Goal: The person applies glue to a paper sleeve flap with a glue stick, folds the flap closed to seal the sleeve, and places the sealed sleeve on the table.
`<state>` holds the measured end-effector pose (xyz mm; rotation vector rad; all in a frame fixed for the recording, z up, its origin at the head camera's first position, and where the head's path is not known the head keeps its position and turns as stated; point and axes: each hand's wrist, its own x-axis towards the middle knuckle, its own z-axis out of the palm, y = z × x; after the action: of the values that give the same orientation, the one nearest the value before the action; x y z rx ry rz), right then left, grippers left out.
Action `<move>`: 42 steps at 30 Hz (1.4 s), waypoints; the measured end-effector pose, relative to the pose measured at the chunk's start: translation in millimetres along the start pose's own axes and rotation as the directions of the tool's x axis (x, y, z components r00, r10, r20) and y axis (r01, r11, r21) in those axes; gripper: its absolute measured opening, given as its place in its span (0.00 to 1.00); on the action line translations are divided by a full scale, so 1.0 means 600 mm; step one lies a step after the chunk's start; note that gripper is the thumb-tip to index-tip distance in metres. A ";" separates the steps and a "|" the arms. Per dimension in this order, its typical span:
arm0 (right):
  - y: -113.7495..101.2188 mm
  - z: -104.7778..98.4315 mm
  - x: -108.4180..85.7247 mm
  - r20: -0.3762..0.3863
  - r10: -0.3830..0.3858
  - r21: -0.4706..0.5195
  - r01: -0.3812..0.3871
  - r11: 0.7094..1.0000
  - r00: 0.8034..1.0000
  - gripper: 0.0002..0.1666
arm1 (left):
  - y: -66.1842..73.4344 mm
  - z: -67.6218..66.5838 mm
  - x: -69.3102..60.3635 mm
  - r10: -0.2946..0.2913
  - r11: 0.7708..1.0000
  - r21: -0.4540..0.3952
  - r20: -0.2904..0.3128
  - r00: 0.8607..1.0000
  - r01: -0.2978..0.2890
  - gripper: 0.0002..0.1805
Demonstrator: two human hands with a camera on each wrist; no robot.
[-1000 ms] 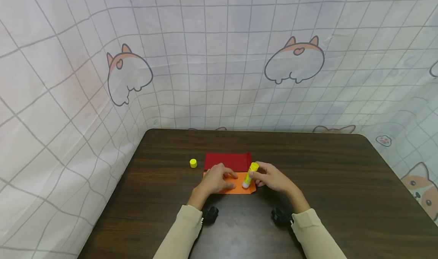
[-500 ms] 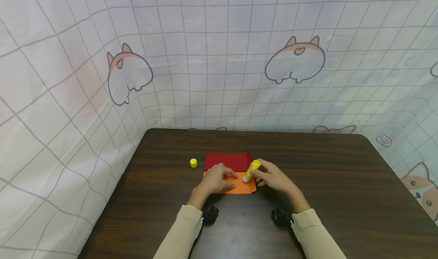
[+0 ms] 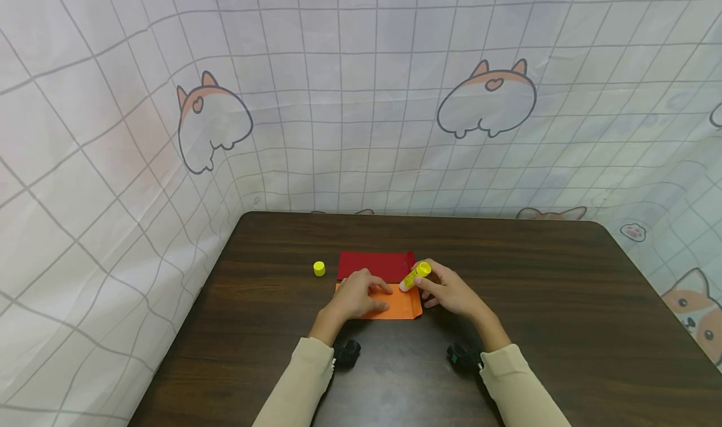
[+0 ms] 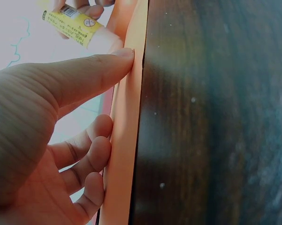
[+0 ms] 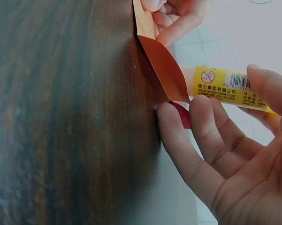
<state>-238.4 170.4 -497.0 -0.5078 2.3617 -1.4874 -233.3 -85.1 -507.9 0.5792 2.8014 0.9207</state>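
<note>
At the right of the orange paper [image 3: 397, 306], glue stick [image 3: 411, 279] — pinched by right hand [image 3: 449, 293] — has shifted toward the far edge, tilted lower; left hand [image 3: 356, 296] unmoved, loosely spread on paper.

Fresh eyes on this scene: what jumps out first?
Probably the bright yellow glue stick, held tilted in the right grip over the orange paper. Next, the red paper just beyond the orange one, with a small yellow cap to its left. Behind the dark table, corgi drawings on the gridded cloth also draw the eye.
</note>
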 end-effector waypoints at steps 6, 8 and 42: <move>-0.002 -0.001 -0.002 0.002 -0.006 -0.009 0.006 1.000 1.000 0.25 | 0.001 -0.001 0.000 -0.008 1.000 -0.008 0.002 1.000 0.008 0.15; -0.002 -0.001 -0.001 0.002 -0.011 -0.010 0.011 1.000 1.000 0.25 | 0.001 -0.001 0.000 -0.009 1.000 -0.010 0.002 1.000 0.009 0.15; -0.005 -0.005 -0.006 0.052 -0.018 -0.041 0.021 0.999 0.998 0.20 | 0.001 0.000 -0.001 0.009 1.000 0.009 0.002 1.000 -0.009 0.15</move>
<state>-236.3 173.2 -492.4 -0.5738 2.3587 -1.4190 -232.6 -84.8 -507.3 0.5943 2.8047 0.9098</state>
